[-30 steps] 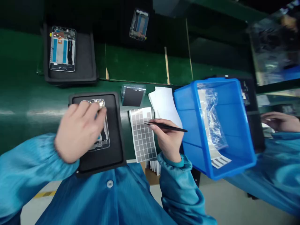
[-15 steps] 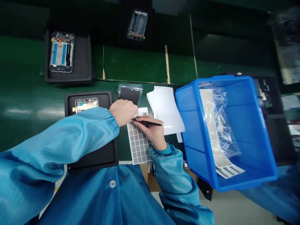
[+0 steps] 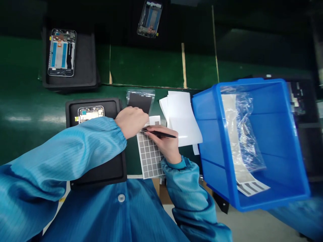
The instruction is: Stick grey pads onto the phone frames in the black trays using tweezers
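Black tweezers (image 3: 164, 134) are held in my right hand (image 3: 168, 145), their tips pointing left toward my other hand. Below them lies a white sheet of grey square stickers (image 3: 150, 159). My left hand (image 3: 132, 121) is closed over the sheet's upper left part; its fingertips are hidden, so what they pinch cannot be made out. Left of the sheet, an opened phone (image 3: 91, 113) rests in a black tray (image 3: 111, 171), partly covered by my left sleeve. A clear bag with a dark sheet (image 3: 140, 100) lies just beyond my left hand.
White papers (image 3: 183, 121) lie right of the sticker sheet. A blue bin (image 3: 214, 148) beside them holds plastic film (image 3: 249, 134) and strips. Another opened phone (image 3: 62, 53) sits on a black tray (image 3: 85, 60) at the back left; one more phone (image 3: 150, 19) is farther back.
The view has shifted slightly, with the bin appearing farther right. Both hands and the tweezers keep nearly the same position over the sticker sheet.
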`<state>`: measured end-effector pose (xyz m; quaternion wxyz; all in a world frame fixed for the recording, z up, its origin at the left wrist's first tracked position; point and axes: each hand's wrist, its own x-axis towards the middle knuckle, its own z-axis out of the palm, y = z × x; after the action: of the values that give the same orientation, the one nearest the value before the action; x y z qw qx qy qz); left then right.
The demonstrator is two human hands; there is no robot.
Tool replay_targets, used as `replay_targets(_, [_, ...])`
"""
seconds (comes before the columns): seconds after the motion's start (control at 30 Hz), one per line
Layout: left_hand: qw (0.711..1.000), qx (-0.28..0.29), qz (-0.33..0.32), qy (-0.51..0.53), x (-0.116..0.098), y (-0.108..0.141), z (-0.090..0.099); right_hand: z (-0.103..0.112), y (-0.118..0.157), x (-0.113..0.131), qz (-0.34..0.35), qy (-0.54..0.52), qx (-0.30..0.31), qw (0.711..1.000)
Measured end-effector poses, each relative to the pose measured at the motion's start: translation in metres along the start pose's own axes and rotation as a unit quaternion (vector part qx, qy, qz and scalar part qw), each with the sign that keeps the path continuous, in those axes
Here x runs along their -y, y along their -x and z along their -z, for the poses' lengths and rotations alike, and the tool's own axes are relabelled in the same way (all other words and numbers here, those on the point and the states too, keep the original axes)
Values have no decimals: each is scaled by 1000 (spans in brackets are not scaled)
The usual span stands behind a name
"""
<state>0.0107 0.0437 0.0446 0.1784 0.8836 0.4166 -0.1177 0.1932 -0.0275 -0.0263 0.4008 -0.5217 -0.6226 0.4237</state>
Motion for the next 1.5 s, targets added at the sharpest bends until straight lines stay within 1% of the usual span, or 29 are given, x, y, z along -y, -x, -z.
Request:
replay_targets(0.17, [1000,-17,6,7,-1,1,-1,-2,-1,1,-9,-5,-3,1000])
replay_targets(0.27, [1000,-22,11,15,-1,0,-3,0,1,4,-27,-10,-13,1000])
replay_targets(0.4, [999,-10,3,44,3,3,3,9,8,22,-43,-23,-74,996])
replay_targets(0.47, [994,-43,-1,100,6,15,10,11,12,36,-33,-34,-101,994])
replay_targets(0.53, [979,-92,-6,180,9,34,20,8,14,52,-19,-52,-105,993])
replay_targets(0.6, [962,-113,-8,248,13,57,27,0,14,66,-9,-73,-98,993])
replay_targets(0.7, [948,-107,-3,300,21,90,30,-15,12,83,-6,-108,-80,991])
replay_targets(0.8, [937,-126,7,324,28,114,24,-32,10,92,-8,-134,-62,989])
replay_targets(0.93, [917,-169,43,358,40,136,14,-55,8,97,-24,-146,-61,987])
replay_targets(1.03, [899,-182,76,392,49,149,9,-69,6,101,-36,-139,-42,989])
replay_targets(1.13, [883,-188,94,419,56,159,5,-81,4,106,-34,-133,-34,990])
replay_targets(1.37, [867,-199,99,446,68,171,-1,-96,-2,110,-54,-115,-29,991])
replay_targets(1.5, [863,-199,102,453,72,173,-4,-101,-4,112,-45,-129,-19,990])
